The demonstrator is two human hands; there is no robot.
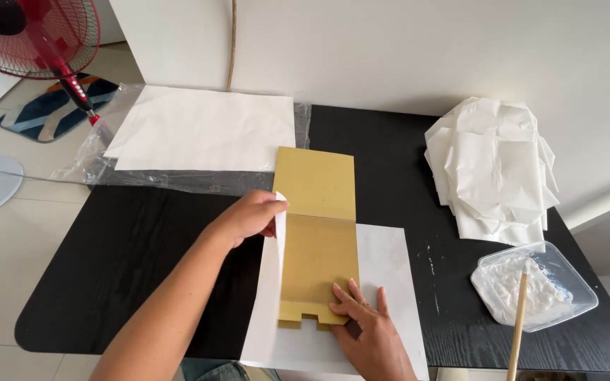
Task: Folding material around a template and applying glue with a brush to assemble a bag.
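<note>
A tan cardboard template [318, 233] lies on a white paper sheet [387, 282] in the middle of the black table [142, 261]. My left hand [247, 216] pinches the sheet's left edge and lifts it up against the cardboard's left side. My right hand [367, 331] presses flat on the cardboard's lower right corner, fingers spread, holding it down. The sheet's right half lies flat.
A stack of white paper in a clear plastic sleeve [202, 130] lies at the back left. A heap of folded white paper pieces [492, 166] sits at the right. A clear tray of white paste [534, 286] with a wooden stick [517, 324] is at the front right. A red fan [44, 35] stands on the floor.
</note>
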